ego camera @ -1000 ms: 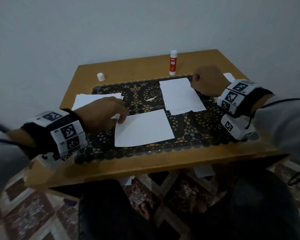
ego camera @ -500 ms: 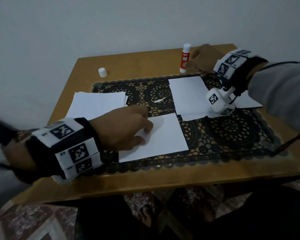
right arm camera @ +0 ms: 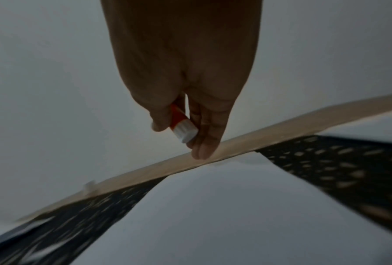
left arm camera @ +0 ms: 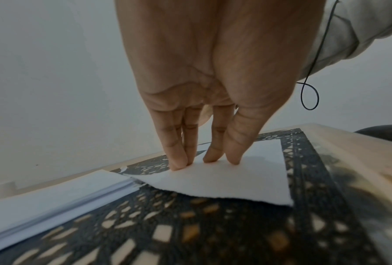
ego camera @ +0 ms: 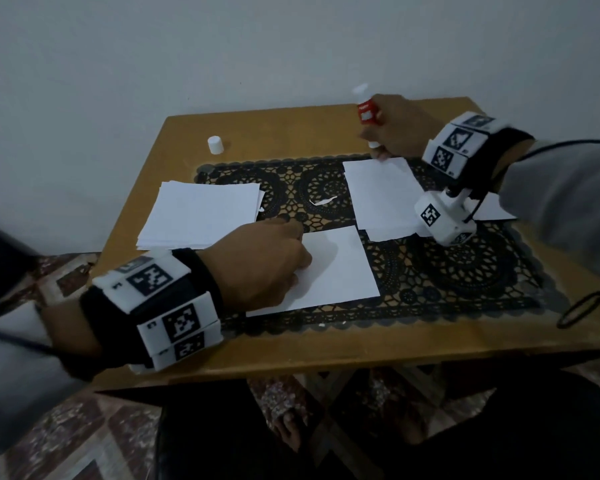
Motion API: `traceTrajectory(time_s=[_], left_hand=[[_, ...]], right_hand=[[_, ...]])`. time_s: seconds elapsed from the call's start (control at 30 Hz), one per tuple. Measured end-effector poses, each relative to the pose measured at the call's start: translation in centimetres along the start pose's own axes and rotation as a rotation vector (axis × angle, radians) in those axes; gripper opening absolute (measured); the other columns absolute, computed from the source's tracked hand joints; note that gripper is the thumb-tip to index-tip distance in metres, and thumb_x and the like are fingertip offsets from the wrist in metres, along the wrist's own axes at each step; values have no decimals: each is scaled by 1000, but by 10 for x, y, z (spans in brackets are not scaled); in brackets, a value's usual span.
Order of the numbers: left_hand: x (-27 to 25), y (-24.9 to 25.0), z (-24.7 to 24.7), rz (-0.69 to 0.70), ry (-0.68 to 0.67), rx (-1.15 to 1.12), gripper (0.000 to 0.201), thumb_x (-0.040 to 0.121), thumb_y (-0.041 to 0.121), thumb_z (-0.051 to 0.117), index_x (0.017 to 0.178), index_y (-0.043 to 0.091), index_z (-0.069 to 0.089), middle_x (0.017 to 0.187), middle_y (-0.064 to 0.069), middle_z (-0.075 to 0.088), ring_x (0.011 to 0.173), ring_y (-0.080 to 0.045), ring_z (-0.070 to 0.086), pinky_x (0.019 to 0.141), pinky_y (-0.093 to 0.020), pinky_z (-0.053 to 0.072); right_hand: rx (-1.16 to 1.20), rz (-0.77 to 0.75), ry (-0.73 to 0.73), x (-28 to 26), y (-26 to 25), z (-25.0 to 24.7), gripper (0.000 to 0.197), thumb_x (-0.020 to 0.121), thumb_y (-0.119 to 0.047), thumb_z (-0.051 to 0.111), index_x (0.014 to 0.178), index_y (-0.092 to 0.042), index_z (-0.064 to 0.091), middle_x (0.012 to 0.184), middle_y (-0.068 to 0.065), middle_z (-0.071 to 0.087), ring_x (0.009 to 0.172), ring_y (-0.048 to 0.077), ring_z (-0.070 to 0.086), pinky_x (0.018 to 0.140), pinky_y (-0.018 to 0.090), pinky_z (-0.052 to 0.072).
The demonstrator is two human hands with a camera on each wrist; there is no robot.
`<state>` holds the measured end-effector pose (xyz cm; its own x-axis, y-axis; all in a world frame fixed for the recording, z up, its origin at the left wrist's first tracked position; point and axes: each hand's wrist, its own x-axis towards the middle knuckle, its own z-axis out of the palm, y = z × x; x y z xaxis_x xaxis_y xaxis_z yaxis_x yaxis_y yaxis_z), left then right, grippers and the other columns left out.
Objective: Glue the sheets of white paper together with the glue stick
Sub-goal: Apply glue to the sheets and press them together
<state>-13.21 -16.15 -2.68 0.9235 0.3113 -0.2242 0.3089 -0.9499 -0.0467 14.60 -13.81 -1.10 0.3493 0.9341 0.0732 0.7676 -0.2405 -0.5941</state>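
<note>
The right hand (ego camera: 400, 128) grasps the glue stick (ego camera: 367, 114), tilted, at the table's (ego camera: 274, 131) 1 o'clock. The target sheet (ego camera: 336, 268) lies toward 7 o'clock from this grip, pinned by the left hand's (ego camera: 260, 268) straight fingertips (left arm camera: 179, 164).

- Bare lace mat (ego camera: 465, 271) lies open right of the single sheet (ego camera: 340, 268).
- White cap (ego camera: 215, 144) stands alone on the table (ego camera: 274, 133), far-left corner.
- Paper stack (ego camera: 201, 213) fills the left side.
</note>
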Motion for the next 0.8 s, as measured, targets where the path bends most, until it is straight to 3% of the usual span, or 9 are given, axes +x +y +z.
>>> traceTrajectory(time_s=[0.1, 0.17, 0.27, 0.33, 0.43, 0.53, 0.67, 0.8], left_hand=[[-4, 2, 1, -13, 4, 2, 29, 94, 30, 48, 118, 20, 62, 119, -3, 49, 110, -20, 47, 93, -35, 44], [-6, 1, 1, -19, 16, -23, 31, 92, 28, 51, 120, 20, 62, 123, -3, 49, 113, -20, 47, 95, -34, 43], [-12, 2, 2, -34, 17, -69, 36, 92, 28, 54, 127, 21, 59, 130, -2, 47, 119, -21, 46, 99, -32, 41], [-18, 5, 3, -60, -6, -76, 41, 93, 31, 53, 133, 21, 53, 137, -1, 40, 122, -22, 46, 101, -32, 40], [-24, 10, 4, -106, -48, -104, 50, 93, 35, 53, 140, 21, 43, 142, -1, 30, 116, -25, 51, 100, -33, 42], [-29, 12, 3, -100, -50, -163, 54, 94, 33, 53, 144, 23, 35, 141, 0, 33, 118, -23, 49, 100, -33, 41], [-40, 19, 7, -74, -38, -146, 54, 95, 37, 50, 144, 22, 33, 147, -2, 32, 133, -20, 31, 111, -32, 28], [-54, 26, 15, -38, -11, -182, 54, 95, 38, 48, 144, 21, 34, 149, -4, 29, 134, -21, 30, 112, -32, 27]], right_hand=[[-139, -116, -63, -24, -7, -5, 26, 94, -36, 59, 106, -13, 64, 84, 7, 64, 57, 20, 62, 59, 35, 55], [-159, -160, -18, -39, -14, -9, 33, 91, -43, 61, 102, -13, 70, 79, 7, 63, 51, 19, 62, 55, 31, 50], [148, -154, 56, -57, -27, -16, 33, 82, -29, 75, 95, 0, 66, 71, 7, 57, 53, 16, 56, 49, 27, 52], [441, -84, 14, -67, -35, -19, 31, 80, -12, 77, 99, 7, 62, 78, 11, 61, 64, 18, 59, 61, 29, 57], [687, -26, -76, -79, -44, -16, 25, 83, -6, 73, 104, 2, 62, 89, 14, 66, 76, 20, 65, 72, 30, 58], [712, -39, -107, -90, -54, -7, 17, 86, -9, 71, 97, -4, 59, 85, 14, 68, 67, 20, 62, 63, 30, 57], [683, -70, -91, -98, -63, 10, 33, 81, -7, 75, 102, -3, 51, 89, 24, 68, 62, 24, 61, 55, 33, 54], [617, -140, -107, -104, -69, 25, 33, 80, -9, 77, 100, 0, 52, 84, 23, 70, 55, 18, 64, 50, 28, 55]])
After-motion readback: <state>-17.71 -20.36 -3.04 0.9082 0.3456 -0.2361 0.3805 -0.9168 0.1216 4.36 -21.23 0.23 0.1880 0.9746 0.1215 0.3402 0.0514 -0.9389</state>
